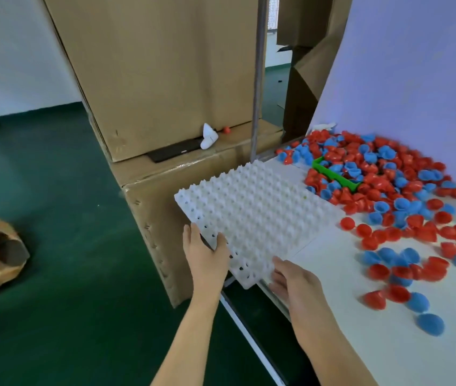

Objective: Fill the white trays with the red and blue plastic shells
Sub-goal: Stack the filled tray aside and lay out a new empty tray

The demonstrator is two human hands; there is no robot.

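Two hands are holding one white tray (pixel 251 213) by its near edge, the landmark for everything else here. Left of its near corner, the left hand (pixel 204 254) is gripping the rim, its thumb lying on top and its fingers tucked underneath. At the near right corner, the right hand (pixel 293 282) is holding the edge with its fingers (pixel 278 274) curled over the rim. Part of the tray is hanging off the left edge of the desk (pixel 388 344), over a cardboard box (pixel 148 207) standing below it; both hands are probably gripping it that way to slide or lift it squarely onto the surface before filling. None of its pockets is holding anything yet, so the filling is judged not begun. Right of the tray and beyond its far side, the red and blue shells (pixel 382 185) are lying in a loose heap across the desk, close enough to reach without moving. A green scoop (pixel 335 174) is lying in the heap just past the tray's far right corner, likely kept there for gathering them. No brand, label or writing is showing clearly enough to read.
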